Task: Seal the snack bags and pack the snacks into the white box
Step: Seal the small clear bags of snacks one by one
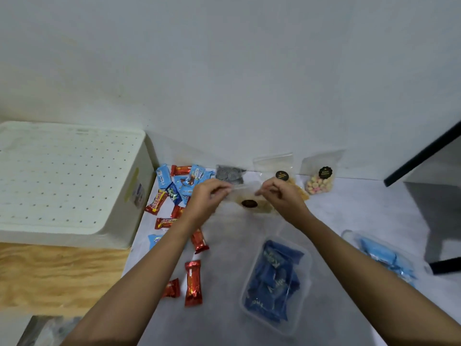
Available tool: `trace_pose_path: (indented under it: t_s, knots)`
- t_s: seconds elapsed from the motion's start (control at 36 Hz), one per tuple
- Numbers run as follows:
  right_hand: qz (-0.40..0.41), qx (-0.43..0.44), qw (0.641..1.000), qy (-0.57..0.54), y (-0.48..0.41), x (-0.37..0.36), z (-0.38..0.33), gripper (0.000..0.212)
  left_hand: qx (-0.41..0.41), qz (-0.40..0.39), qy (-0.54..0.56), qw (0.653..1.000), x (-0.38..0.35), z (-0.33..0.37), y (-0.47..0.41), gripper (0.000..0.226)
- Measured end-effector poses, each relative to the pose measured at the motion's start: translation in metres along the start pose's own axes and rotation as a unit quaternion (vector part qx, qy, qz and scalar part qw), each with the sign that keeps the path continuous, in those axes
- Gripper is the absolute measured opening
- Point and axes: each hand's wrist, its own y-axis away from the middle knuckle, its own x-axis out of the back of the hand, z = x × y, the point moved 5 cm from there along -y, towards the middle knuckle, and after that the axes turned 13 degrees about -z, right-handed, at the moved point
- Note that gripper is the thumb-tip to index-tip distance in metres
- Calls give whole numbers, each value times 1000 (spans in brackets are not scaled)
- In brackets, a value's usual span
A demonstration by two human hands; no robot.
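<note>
Both hands hold a clear snack bag [249, 203] with a dark round sticker and pale snacks, lifted slightly above the white table. My left hand [204, 198] pinches the bag's top strip at its left end. My right hand [282, 196] pinches the same strip at its right end. Two more clear bags lean on the wall behind: one with yellow snacks [277, 168], one with pink and yellow puffs [320, 179]. A white perforated box [67, 186] stands at the left, with its lid on.
Red and blue wrapped candies [179, 193] lie scattered left of my hands, and red bars [192, 283] lie nearer me. A clear tub of dark blue packets [275, 280] sits at front right, light blue packets [381, 253] further right. A dark table leg [421, 156] stands at the right.
</note>
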Motion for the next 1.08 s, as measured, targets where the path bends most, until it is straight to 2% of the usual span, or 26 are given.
trace_pose_path:
  t_s: [0.08, 0.17, 0.36, 0.44, 0.58, 0.69, 0.75, 0.94, 1.08]
  knots:
    - [37, -23, 997, -55, 8, 15, 10, 7, -8, -5, 38, 999, -8, 14, -9, 14]
    - [59, -22, 997, -51, 18, 22, 14, 12, -4, -33, 45, 998, -25, 20, -11, 16]
    - [108, -34, 992, -54, 39, 26, 33, 13, 62, 41, 162, 984, -37, -4, 3, 14]
    - [124, -36, 989, -72, 41, 26, 36, 18, 72, 52, 170, 982, -38, -4, 5, 15]
    - [119, -31, 989, -81, 36, 21, 31, 20, 67, 23, 167, 983, -46, 5, 0, 17]
    - [115, -43, 991, -56, 35, 20, 29, 11, 62, 34, 162, 984, -43, 3, 3, 10]
    - [120, -43, 991, -38, 35, 21, 28, 13, 62, 37, 155, 985, -42, 3, 5, 7]
    - [150, -63, 987, 14, 35, 24, 31, 14, 41, -10, 174, 984, -53, 10, 13, 11]
    - [148, -81, 986, -9, 34, 28, 38, 14, 27, -7, 164, 986, -57, 12, 13, 11]
